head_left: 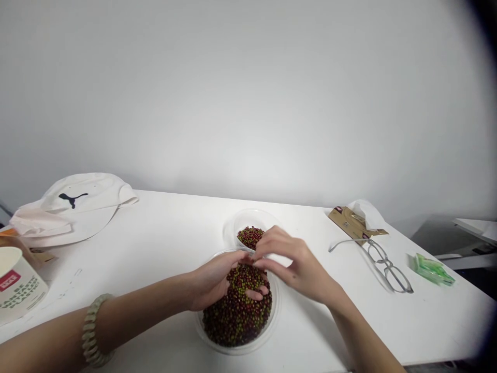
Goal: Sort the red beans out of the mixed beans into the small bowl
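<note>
A large clear bowl (pixel 276 316) full of small red and green beans (pixel 236 324) stands near the table's front edge. Over it my left hand (pixel 212 282) is cupped palm up, with beans lying in the palm and its fingertips showing among them. My right hand (pixel 295 261) comes in from the right, thumb and fingers pinched together beside my left thumb; whatever is between them is too small to make out. Just behind, a smaller clear bowl (pixel 267 218) holds a smaller heap of beans (pixel 250 237), partly hidden by my right hand.
On the left of the white table (pixel 155 233) are a white cap (pixel 91 194) and a paper cup (pixel 21 290). Grey-framed glasses (pixel 388 267), a brown packet with white tissue (pixel 351 223) and a green wrapper (pixel 433 269) lie at the right. A wall rises behind.
</note>
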{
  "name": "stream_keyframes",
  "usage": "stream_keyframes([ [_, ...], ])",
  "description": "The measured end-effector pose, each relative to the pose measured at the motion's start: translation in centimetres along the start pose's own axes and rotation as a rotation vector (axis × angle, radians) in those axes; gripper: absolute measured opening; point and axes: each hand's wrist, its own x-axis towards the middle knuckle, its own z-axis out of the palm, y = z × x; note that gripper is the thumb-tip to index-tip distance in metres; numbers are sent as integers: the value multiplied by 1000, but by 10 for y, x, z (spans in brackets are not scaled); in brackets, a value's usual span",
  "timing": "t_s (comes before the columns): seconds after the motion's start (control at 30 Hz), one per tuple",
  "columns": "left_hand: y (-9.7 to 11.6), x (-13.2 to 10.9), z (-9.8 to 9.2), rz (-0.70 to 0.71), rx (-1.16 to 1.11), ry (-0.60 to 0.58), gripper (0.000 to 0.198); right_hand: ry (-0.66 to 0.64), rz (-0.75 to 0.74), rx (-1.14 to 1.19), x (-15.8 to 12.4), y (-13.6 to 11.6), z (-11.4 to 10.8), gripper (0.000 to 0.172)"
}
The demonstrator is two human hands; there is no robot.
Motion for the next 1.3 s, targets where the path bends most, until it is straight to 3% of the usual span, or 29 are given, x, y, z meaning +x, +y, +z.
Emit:
stream_keyframes([
  [0.1, -1, 0, -3, -6, 40, 8, 28, 284, 94, -108, 0, 19, -1, 9],
  [0.13, -1, 0, -4, -12, 53, 8, 30, 315, 136, -174, 0, 27, 1, 9],
  [0.27, -1, 0, -5, -8, 74, 2, 36, 233, 194, -370, 0, 47, 8, 9],
  [0.43, -4, -1, -5, 14, 64, -3, 34, 434, 186, -358, 1, 46, 8, 13],
  [0.6, -4, -1, -5, 5, 62, -10, 35, 313, 227, -410, 1, 55, 13, 15],
  [0.73, -2, -1, -5, 6, 54, -11, 31, 369, 237, -342, 1, 41, 5, 14],
  [0.8, -2, 0, -4, -1, 41, -11, 29, 280, 183, -193, 1, 25, -1, 10],
  [0.87, -2, 1, -3, -9, 38, -25, 30, -21, 83, -67, 1, 9, -4, 9],
  [0.97, -1, 2, -1, -13, 33, -47, 28, -228, 11, -62, 1, -5, 0, 6],
  [1.07, -1, 2, 1, -12, 11, 10, 24, -308, 20, -146, 1, -8, 9, 9],
  [1.3, -1, 2, 0, -22, 6, 36, 25, -314, 33, -154, 1, -7, 13, 12],
])
